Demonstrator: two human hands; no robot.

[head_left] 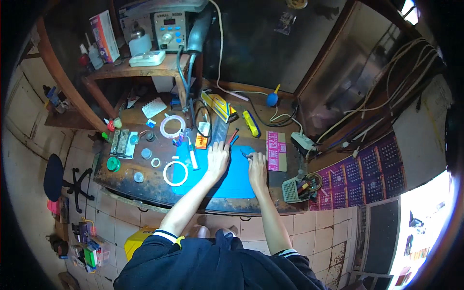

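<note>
My left hand point(217, 157) rests at the upper part of the blue mat point(234, 188), fingers slightly bent over the lower end of a grey translucent strip point(220, 130), beside red-and-blue handled tools point(235, 136). My right hand point(257, 164) is curled at the mat's right side around a small dark tool point(245, 154), too small to identify. Left of my hands lie pens and a white-handled tool point(192, 154), an orange packet point(203, 133) and a white ring point(175, 182). Right of the mat is a pink circuit-board panel point(273, 153).
A wooden shelf point(111, 72) with a soldering station point(169, 31) stands at back left. The bench point(118, 176) also bears jars, tape rolls, a blue air blower point(272, 99), a power strip point(303, 141) and a tool basket point(291, 191). Cables hang right; a chair point(53, 179) stands left.
</note>
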